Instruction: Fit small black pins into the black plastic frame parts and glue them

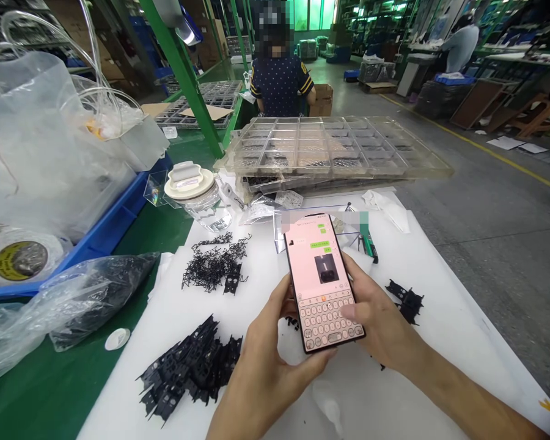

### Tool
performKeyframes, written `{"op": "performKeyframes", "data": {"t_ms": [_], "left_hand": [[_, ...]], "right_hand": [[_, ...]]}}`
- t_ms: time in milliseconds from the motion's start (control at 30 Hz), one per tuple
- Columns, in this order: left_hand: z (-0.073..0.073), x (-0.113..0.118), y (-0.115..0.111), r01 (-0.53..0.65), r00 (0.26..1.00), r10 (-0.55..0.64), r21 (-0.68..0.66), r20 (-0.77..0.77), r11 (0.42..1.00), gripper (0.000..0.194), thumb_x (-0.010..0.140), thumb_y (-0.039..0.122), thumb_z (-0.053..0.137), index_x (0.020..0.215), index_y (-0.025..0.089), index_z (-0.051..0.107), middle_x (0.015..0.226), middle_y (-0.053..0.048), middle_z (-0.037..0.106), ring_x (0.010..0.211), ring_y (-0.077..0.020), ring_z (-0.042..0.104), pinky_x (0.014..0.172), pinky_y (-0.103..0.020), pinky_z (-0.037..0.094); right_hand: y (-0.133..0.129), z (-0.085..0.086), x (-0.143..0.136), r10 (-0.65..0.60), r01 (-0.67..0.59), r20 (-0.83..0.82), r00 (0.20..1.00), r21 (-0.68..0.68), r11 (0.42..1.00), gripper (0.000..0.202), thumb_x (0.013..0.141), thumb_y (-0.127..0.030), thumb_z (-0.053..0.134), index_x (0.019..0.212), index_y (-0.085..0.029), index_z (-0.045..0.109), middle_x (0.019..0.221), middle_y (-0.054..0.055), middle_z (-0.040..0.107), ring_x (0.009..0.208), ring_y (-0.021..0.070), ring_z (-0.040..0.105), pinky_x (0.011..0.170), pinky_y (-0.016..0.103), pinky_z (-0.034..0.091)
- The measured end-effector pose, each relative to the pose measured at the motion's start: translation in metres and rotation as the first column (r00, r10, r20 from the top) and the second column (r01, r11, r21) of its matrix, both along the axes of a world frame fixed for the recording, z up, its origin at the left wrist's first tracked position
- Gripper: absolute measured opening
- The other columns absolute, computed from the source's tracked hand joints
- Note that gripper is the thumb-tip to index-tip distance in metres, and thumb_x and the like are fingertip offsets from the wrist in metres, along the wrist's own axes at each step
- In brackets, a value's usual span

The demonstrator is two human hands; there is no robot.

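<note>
A phone [323, 281] with a chat and an on-screen keyboard showing is held upright over the white work surface. My left hand [275, 354] wraps round its left edge and lower corner. On the right side my right hand [380, 311] supports the phone, its thumb over the keys. Left of the hands lie a pile of flat black parts [187, 366] and, farther back, a tangle of thin black pieces [213, 263]. A few more black parts [407, 302] rest to the right.
Stacked clear divided trays [311, 143] stand at the back, beside a lidded jar [201, 195]. A green-handled tool [369, 241] lies behind the phone. Plastic bags and a blue bin [114, 220] are at the left. A person [279, 79] sits beyond the trays.
</note>
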State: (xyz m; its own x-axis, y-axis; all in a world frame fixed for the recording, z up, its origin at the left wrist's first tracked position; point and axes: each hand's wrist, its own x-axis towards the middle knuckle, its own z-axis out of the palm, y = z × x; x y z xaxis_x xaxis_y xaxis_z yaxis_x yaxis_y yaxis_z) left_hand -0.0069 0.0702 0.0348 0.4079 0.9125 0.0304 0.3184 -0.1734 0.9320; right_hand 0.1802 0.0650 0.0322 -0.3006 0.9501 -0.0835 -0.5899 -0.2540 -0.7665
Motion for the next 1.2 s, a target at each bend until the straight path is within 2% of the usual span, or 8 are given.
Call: {"op": "performKeyframes", "data": {"t_ms": [133,300,467,633,800,900,1033,1200], "left_hand": [[0.0002,0.0004,-0.0005,-0.010,1.000,0.011,0.002,-0.014,1.000,0.085,0.085,0.026,0.079,0.151,0.046,0.030,0.148,0.007,0.057,0.126,-0.0182,0.059,0.108,-0.030,0.048],[0.0003,-0.0031,-0.0048,-0.013,1.000,0.013,-0.034,0.006,0.999,0.088,0.083,0.028,0.081,0.154,0.041,0.029,0.148,0.001,0.057,0.127,-0.0234,0.056,0.110,-0.037,0.046],[0.0070,-0.0039,-0.0030,-0.017,0.967,0.087,-0.279,0.239,0.960,0.035,0.103,0.041,0.050,0.135,0.028,0.055,0.135,-0.007,0.064,0.119,-0.0250,0.060,0.104,-0.042,0.048],[0.0083,0.0009,0.0000,-0.053,0.956,0.128,-0.276,0.263,0.960,0.028,0.101,0.039,0.055,0.124,0.024,0.060,0.123,-0.009,0.069,0.109,-0.0239,0.064,0.091,-0.037,0.053],[0.0042,0.0051,-0.0002,-0.133,0.951,0.200,-0.270,0.237,0.954,0.016,0.096,0.036,0.064,0.107,0.024,0.062,0.104,-0.004,0.073,0.093,-0.0206,0.067,0.085,-0.036,0.054],[0.0026,0.0038,-0.0011,-0.138,0.945,0.209,-0.269,0.253,0.953,0.015,0.097,0.036,0.063,0.105,0.024,0.063,0.101,-0.004,0.073,0.091,-0.0210,0.067,0.083,-0.035,0.054],[0.0028,-0.0001,-0.0024,-0.075,0.927,0.169,-0.274,0.336,0.959,0.027,0.101,0.041,0.049,0.118,0.025,0.063,0.120,-0.006,0.070,0.111,-0.0254,0.063,0.092,-0.037,0.053],[0.0002,-0.0007,-0.0052,0.006,0.931,0.114,-0.330,0.346,0.944,0.036,0.097,0.029,0.058,0.133,0.026,0.057,0.134,-0.008,0.064,0.123,-0.0277,0.058,0.106,-0.043,0.047]], "right_hand": [[-0.0008,-0.0017,-0.0008,-0.011,0.005,0.096,0.995,0.071,0.997,0.080,0.087,-0.022,0.074,0.155,-0.029,0.031,0.139,0.011,0.061,0.123,0.0314,0.062,0.102,0.050,0.050],[-0.0006,0.0049,-0.0015,-0.007,0.006,0.093,0.996,0.014,1.000,0.080,0.085,-0.027,0.074,0.154,-0.029,0.034,0.137,0.011,0.061,0.121,0.0326,0.062,0.101,0.050,0.050],[-0.0027,0.0042,-0.0022,-0.002,0.003,0.049,0.999,-0.013,1.000,0.080,0.082,-0.027,0.071,0.153,-0.029,0.035,0.136,0.009,0.061,0.122,0.0336,0.059,0.095,0.047,0.050],[-0.0051,0.0033,-0.0026,0.022,-0.021,0.046,0.999,-0.014,1.000,0.080,0.082,-0.027,0.069,0.154,-0.030,0.034,0.137,0.008,0.061,0.123,0.0334,0.058,0.099,0.048,0.048],[-0.0061,0.0037,-0.0045,0.058,-0.055,0.078,0.995,-0.040,0.998,0.083,0.080,-0.031,0.072,0.154,-0.032,0.034,0.135,0.009,0.061,0.120,0.0347,0.060,0.091,0.047,0.052],[-0.0072,0.0019,-0.0048,0.056,-0.053,0.064,0.996,-0.052,0.997,0.086,0.079,-0.032,0.073,0.155,-0.032,0.033,0.138,0.009,0.060,0.122,0.0358,0.058,0.092,0.048,0.052],[-0.0072,0.0024,-0.0040,0.033,-0.029,0.054,0.998,-0.080,0.996,0.083,0.080,-0.034,0.070,0.155,-0.032,0.034,0.136,0.009,0.062,0.118,0.0340,0.060,0.092,0.046,0.051],[-0.0063,0.0044,-0.0047,0.027,-0.025,0.030,0.999,-0.056,0.998,0.077,0.081,-0.033,0.066,0.153,-0.031,0.039,0.136,0.008,0.063,0.121,0.0343,0.060,0.095,0.046,0.051]]}}
